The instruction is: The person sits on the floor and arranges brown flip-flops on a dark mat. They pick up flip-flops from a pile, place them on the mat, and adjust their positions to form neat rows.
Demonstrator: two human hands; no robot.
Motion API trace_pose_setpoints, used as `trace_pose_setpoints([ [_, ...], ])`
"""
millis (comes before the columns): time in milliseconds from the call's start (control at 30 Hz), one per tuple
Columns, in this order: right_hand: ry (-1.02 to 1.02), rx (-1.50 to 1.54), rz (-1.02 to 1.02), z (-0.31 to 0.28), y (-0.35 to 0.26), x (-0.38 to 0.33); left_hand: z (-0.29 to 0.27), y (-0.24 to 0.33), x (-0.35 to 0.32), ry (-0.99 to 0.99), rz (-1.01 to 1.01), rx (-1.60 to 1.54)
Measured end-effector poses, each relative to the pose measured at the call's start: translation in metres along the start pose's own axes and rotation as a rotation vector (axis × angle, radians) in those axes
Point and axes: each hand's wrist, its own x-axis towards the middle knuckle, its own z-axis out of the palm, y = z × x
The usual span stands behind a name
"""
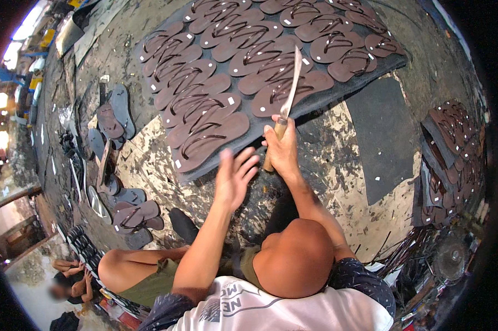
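Note:
My right hand (282, 148) is closed around the wooden handle of a knife (291, 91). Its long, slightly curved blade points away from me, over the near sandals. My left hand (235, 179) is open, fingers spread and a little blurred, beside the near edge of a dark slab (309, 110). It appears to hold nothing. Rows of brown flip-flops (213, 140) with dark straps and small white stickers cover the slab. Whether the blade touches the sandals beneath it, I cannot tell.
To the right lies a flat dark sheet (384, 140), with stacked brown sandals (453, 129) beyond it. Loose grey and brown sandals (122, 110) lie on the left. Thin dark strips (400, 248) sit at the lower right. Another person (83, 284) is at the lower left.

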Motion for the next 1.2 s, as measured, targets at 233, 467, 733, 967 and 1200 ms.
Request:
trace_pose_setpoints([
  [233,-0.35,-0.582,-0.015,-0.066,0.004,-0.066,0.023,-0.003,0.062,0.186,-0.036,0.149],
  [467,-0.435,-0.643,-0.049,-0.045,0.006,-0.055,0.031,0.01,0.05,0.117,-0.008,0.173],
  [733,-0.403,-0.736,-0.524,0.015,0.078,0.076,0.062,0.028,0.026,0.114,0.026,0.223],
  [967,-0.488,-0.748,-0.395,0.004,0.041,0.07,0.076,0.054,-0.014,0.098,0.024,0.155],
  [1200,-0.507,-0.656,-0.366,0.038,0.003,0.07,0.076,0.086,-0.052,0.16,0.048,0.209],
])
